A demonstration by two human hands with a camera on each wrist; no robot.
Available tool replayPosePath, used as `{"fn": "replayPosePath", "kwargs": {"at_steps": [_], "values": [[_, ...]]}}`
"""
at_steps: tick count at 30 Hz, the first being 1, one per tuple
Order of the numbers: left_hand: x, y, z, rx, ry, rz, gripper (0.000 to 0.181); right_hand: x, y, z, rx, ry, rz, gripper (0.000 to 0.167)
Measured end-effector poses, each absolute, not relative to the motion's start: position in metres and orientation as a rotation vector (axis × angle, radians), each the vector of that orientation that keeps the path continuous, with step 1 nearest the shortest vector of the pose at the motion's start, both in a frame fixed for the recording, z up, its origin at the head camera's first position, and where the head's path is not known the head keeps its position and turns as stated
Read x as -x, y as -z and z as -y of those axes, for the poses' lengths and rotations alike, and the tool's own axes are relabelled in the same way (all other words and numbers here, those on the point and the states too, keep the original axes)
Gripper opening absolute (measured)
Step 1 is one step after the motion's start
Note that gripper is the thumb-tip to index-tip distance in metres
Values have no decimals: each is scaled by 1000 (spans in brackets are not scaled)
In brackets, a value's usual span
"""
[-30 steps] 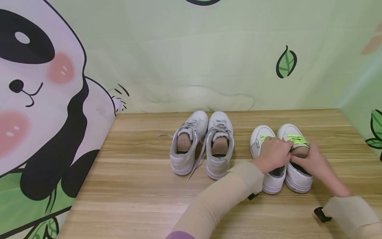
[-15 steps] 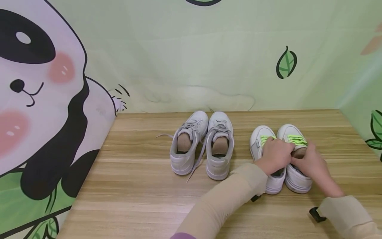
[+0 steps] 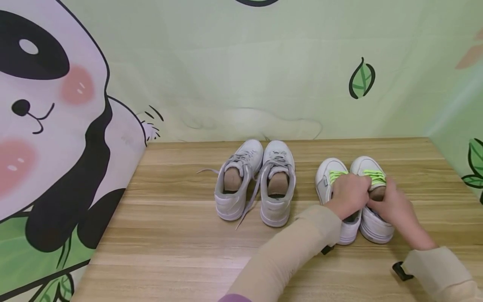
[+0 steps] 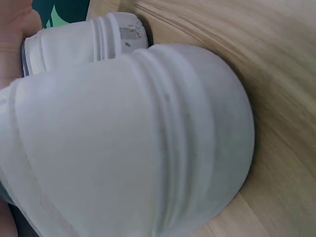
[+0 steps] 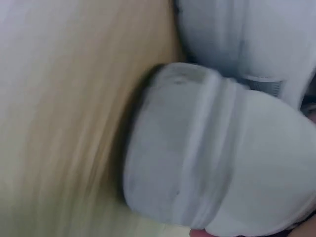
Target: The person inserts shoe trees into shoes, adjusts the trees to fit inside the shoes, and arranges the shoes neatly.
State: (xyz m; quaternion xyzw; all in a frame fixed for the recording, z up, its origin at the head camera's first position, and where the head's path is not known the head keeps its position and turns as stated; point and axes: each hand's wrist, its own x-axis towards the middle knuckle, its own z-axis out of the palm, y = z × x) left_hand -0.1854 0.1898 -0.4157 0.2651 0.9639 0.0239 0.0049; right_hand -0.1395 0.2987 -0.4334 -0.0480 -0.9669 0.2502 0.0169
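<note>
A pair of white sneakers with neon green laces stands side by side at the right in the head view. My right hand spans the opening of the right sneaker, gripping it with the thumb at its left edge and fingers at its right. My left hand, fingers curled, pinches that sneaker's inner collar edge and covers part of the left sneaker. What lies between the left fingertips is hidden. The left wrist view shows the left sneaker's heel close up; the right wrist view shows the right sneaker's heel.
Another pair of white sneakers, one left and one right, sits mid-floor with loose grey laces. A wood-grain floor lies beneath. Behind stands a pale green printed backdrop, with a panda at the left.
My right hand has shifted slightly left and closed in around the right sneaker's collar. My left forearm has edged to the right. The sneakers hold nearly the same place.
</note>
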Motion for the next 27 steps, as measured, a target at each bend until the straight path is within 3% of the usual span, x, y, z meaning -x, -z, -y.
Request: {"fn": "replayPosePath", "kwargs": {"at_steps": [5,12,27], "values": [[185,417,-189,-814,-169,-3021,13,139,433,-297,218,-709,3020,75],[185,418,-187,-819,-222,-3035,13,143,432,-292,353,-641,3041,60],[183,421,-182,-917,-280,-3097,18,143,431,-292,253,-578,3015,53]]}}
